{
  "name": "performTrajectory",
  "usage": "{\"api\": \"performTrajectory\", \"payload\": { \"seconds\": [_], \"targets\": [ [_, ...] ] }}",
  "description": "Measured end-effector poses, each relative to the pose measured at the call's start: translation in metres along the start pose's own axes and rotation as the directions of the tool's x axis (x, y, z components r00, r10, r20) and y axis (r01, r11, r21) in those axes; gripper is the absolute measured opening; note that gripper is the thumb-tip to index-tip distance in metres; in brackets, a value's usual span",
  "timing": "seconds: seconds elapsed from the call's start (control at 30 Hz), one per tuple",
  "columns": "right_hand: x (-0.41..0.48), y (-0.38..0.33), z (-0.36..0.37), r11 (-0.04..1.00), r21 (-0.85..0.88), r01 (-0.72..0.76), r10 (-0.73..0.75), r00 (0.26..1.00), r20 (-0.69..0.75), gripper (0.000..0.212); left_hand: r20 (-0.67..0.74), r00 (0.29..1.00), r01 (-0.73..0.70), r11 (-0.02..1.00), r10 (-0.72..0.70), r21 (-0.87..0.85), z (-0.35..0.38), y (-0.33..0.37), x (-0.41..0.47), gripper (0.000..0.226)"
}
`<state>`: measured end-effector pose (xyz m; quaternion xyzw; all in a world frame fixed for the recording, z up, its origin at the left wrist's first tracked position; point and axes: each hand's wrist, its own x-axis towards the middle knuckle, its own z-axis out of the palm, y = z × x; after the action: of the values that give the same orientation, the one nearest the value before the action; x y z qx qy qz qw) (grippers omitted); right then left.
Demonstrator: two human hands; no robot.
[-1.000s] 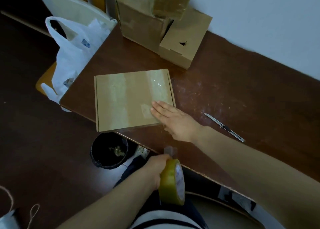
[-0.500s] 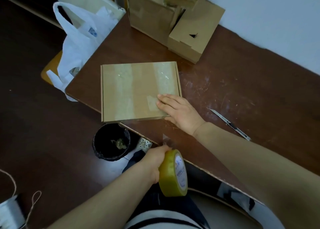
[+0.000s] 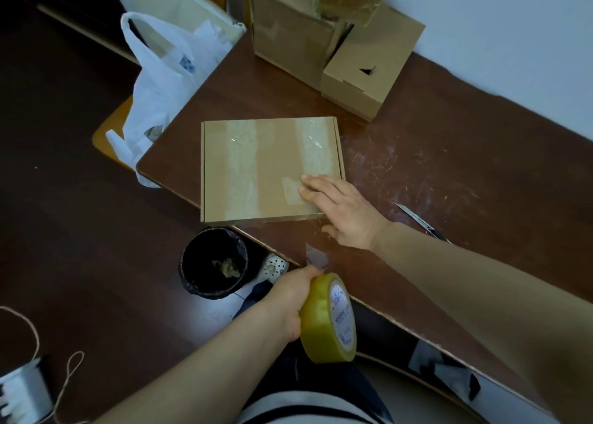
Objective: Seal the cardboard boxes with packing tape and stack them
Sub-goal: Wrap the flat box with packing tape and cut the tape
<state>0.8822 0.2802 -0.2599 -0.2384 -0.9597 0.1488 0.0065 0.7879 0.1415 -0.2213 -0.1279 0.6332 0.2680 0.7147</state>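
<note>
While it lies flat on the near left part of the brown table (image 3: 449, 154), the flat cardboard box (image 3: 266, 170) has its long axis running left to right across the view, with its near left corner hanging past the table's slanted front edge. Two strips of clear tape cross its lid from the far edge to the near edge, one left of the middle and one by the right edge, and a short extra patch sits beside the right strip.

On the tape roll (image 3: 329, 319), blue print circles the white core, too blurred to read. A blue mark on the white plastic bag (image 3: 163, 80) is equally unreadable.

The right hand (image 3: 345, 210) rests on the box's near right corner, fingers straight and close together, flat on the taped lid, with the thumb down on the table. The left hand (image 3: 288, 300) grips the yellowish roll below the table edge, fingers curled round its rim. A grey flap of tape rises from the roll. Whether it joins the box I cannot tell.

A utility knife (image 3: 420, 221) lies right of the right wrist. Larger cardboard boxes (image 3: 288, 38) stand at the far end against the wall, and a black bin (image 3: 213, 263) sits on the floor under the box's near edge
</note>
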Motion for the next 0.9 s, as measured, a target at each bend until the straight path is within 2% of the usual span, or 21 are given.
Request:
{"api": "performTrajectory", "payload": {
  "seconds": [0.13, 0.33, 0.53, 0.57, 0.6, 0.63, 0.67, 0.7, 0.77, 0.83, 0.9],
  "targets": [
    [0.001, -0.004, 0.003, 0.999, -0.034, -0.007, 0.004, 0.997, -0.072, 0.080, 0.002, 1.000, -0.014, 1.000, 0.014, -0.016, 0.000, 0.002, -0.003, 0.020],
    [0.002, 0.002, -0.004, 1.000, 0.027, -0.016, 0.013, 0.996, 0.093, 0.095, 0.009, 0.995, -0.096, 0.995, 0.096, -0.005, 0.001, 0.004, -0.008, 0.023],
    [0.003, 0.003, -0.010, 0.998, 0.068, -0.012, -0.001, 0.982, 0.190, 0.089, 0.013, 0.968, -0.249, 0.968, 0.249, 0.018, 0.008, 0.005, -0.016, 0.018],
    [0.004, 0.000, -0.015, 0.986, 0.155, -0.066, 0.030, 0.974, 0.225, 0.087, 0.008, 0.960, -0.280, 0.960, 0.280, 0.025, 0.009, 0.005, -0.017, 0.017],
    [0.005, -0.004, -0.022, 0.929, 0.328, -0.170, 0.088, 0.964, 0.250, 0.080, 0.002, 0.950, -0.311, 0.950, 0.311, 0.032, 0.010, 0.005, -0.018, 0.014],
    [0.004, -0.010, -0.032, 0.779, 0.546, -0.308, 0.198, 0.947, 0.253, 0.069, 0.002, 0.940, -0.341, 0.939, 0.341, 0.039, 0.011, 0.006, -0.020, 0.012],
    [0.002, -0.014, -0.041, 0.561, 0.721, -0.408, 0.343, 0.906, 0.246, 0.055, 0.006, 0.929, -0.369, 0.928, 0.369, 0.053, 0.012, 0.008, -0.023, 0.012],
    [-0.004, -0.016, -0.051, 0.365, 0.822, -0.437, 0.490, 0.841, 0.230, 0.040, 0.013, 0.919, -0.395, 0.916, 0.395, 0.067, 0.013, 0.010, -0.026, 0.012],
    [-0.026, -0.018, -0.066, 0.113, 0.890, -0.442, 0.692, 0.678, 0.249, 0.018, 0.026, 0.896, -0.444, 0.892, 0.443, 0.082, 0.018, 0.013, -0.030, 0.013],
    [-0.055, -0.028, -0.075, -0.027, 0.890, -0.455, 0.752, 0.577, 0.318, 0.012, 0.036, 0.878, -0.479, 0.874, 0.478, 0.084, 0.024, 0.017, -0.034, 0.016],
    [-0.082, -0.045, -0.080, -0.064, 0.877, -0.475, 0.802, 0.499, 0.329, 0.024, 0.057, 0.857, -0.515, 0.852, 0.512, 0.089, 0.034, 0.020, -0.037, 0.017]
  ]
}}
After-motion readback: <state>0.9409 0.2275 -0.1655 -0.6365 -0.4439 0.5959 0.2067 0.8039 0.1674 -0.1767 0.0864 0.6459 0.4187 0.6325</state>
